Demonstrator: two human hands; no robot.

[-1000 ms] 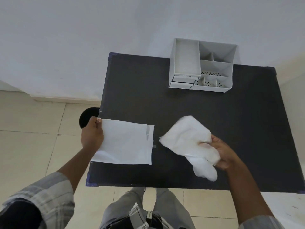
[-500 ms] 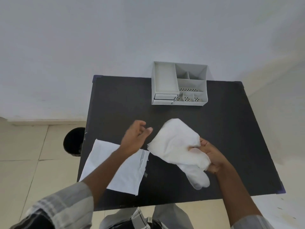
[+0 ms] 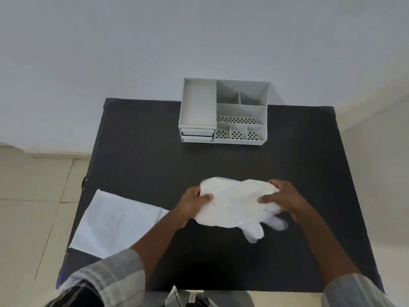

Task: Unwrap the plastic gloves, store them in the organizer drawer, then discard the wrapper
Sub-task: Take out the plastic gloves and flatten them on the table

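Note:
The white plastic gloves (image 3: 234, 202) form a soft bundle just above the middle of the black table (image 3: 143, 162), glove fingers hanging toward the front right. My left hand (image 3: 192, 203) grips the bundle's left end and my right hand (image 3: 281, 198) grips its right end. The flat white wrapper (image 3: 115, 222) lies on the table's front left, partly over the edge, with no hand on it. The grey organizer (image 3: 223, 110) stands at the table's back edge; its two small drawers (image 3: 197, 135) at the lower left look shut.
A white wall rises behind the table. Tiled floor shows on the left. A sliver of a dark round bin (image 3: 83, 181) peeks out at the table's left edge.
My left hand let go of the wrapper, crossed to the right and took hold of the gloves' left end. The gloves now stretch between both hands. The view has shifted.

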